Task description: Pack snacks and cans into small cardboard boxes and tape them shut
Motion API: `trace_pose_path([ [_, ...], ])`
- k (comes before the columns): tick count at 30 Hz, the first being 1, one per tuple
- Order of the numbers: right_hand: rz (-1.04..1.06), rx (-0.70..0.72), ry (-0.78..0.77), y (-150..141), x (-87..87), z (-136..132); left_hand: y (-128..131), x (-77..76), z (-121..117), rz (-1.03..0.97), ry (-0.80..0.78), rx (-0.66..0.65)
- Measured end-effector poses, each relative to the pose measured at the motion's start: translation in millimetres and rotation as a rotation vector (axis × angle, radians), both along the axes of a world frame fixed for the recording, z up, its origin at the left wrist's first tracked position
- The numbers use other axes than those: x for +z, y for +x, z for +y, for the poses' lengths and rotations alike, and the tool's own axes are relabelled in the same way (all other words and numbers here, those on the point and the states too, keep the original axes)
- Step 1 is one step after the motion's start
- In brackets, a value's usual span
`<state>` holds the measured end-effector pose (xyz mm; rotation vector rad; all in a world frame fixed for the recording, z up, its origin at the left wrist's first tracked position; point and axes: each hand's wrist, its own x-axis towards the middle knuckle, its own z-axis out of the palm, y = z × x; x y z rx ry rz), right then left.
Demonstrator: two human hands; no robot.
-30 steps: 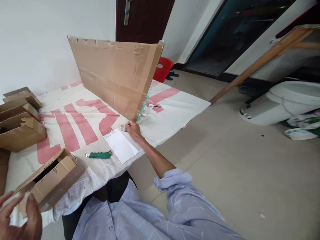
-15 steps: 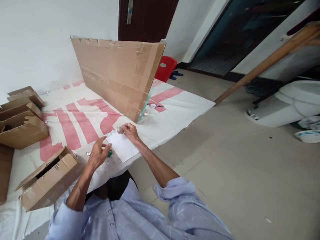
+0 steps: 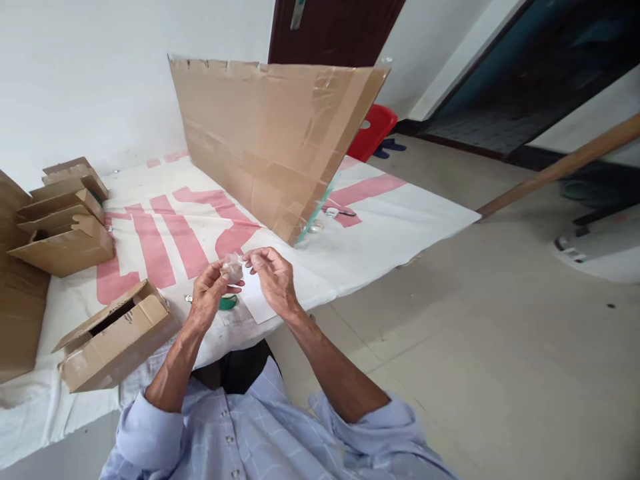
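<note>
My left hand [image 3: 209, 290] grips a small clear plastic bag [image 3: 232, 268] between thumb and fingers, raised over the table. What lies inside the bag is too small to make out. At the bag's right edge, the fingertips of my right hand [image 3: 274, 277] are pinched together on the plastic. Beneath my hands is a sheet of white paper [image 3: 259, 301], partly covered by them. A green object [image 3: 228, 303] rests just left of the paper, its kind unclear, and a small shiny metal piece [image 3: 189, 299] shows beside my left wrist.
A large cardboard panel [image 3: 270, 140] stands upright across the table [image 3: 400, 230]. An open narrow cardboard box [image 3: 120, 340] lies at the left, with several cut boxes [image 3: 75, 240] behind it. Scissors [image 3: 340, 213], a red chair [image 3: 373, 133] and a wooden pole [image 3: 560, 167] are further right.
My right hand has lifted the bag off the paper toward me. My left hand, previously open and apart, now holds it too. The camera view has shifted left.
</note>
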<state>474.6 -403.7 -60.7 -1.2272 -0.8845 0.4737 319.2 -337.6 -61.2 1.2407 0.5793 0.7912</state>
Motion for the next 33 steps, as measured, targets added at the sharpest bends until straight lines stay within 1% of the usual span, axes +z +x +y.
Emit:
trace_pose_path([
  [2, -0.021, -0.025, 0.043, -6.8, 12.5, -6.3, -9.0, 4.1, -3.8, -0.043, -0.060, 0.023],
  [3, -0.055, -0.030, 0.062, -10.8, 18.0, -9.2, -12.6, 6.2, -5.7, -0.049, -0.066, 0.035],
  [5, -0.168, -0.031, 0.104, -20.1, 26.5, -13.6, -18.1, 10.3, -9.6, -0.048, -0.043, 0.051],
  [7, -0.311, -0.033, 0.149, -30.2, 30.9, -15.5, -22.3, 14.1, -14.3, -0.049, -0.016, 0.054],
  [10, -0.474, -0.063, 0.186, -43.7, 31.7, -14.5, -28.8, 19.8, -23.1, -0.064, 0.011, 0.061],
  [13, -0.577, -0.120, 0.197, -53.3, 30.2, -13.2, -36.7, 26.1, -31.4, -0.023, 0.079, 0.064],
  [17, -0.652, -0.136, 0.203, -62.8, 29.7, -14.8, -45.1, 33.6, -36.2, 0.075, 0.185, 0.116],
  [20, -0.697, -0.137, 0.203, -69.7, 29.1, -15.8, -48.3, 37.8, -36.1, 0.121, 0.220, 0.161],
  [22, -0.698, -0.130, 0.216, -74.3, 28.3, -15.7, -50.3, 40.8, -35.9, 0.128, 0.207, 0.173],
  [25, -0.608, -0.100, 0.236, -80.2, 28.7, -15.9, -54.1, 45.2, -35.9, 0.122, 0.164, 0.192],
  [30, -0.452, -0.010, 0.166, -84.7, 37.4, -19.4, -59.9, 48.3, -36.3, 0.052, 0.136, 0.220],
  [33, -0.396, 0.005, 0.149, -86.4, 41.4, -20.1, -62.2, 48.0, -37.0, 0.007, 0.131, 0.218],
])
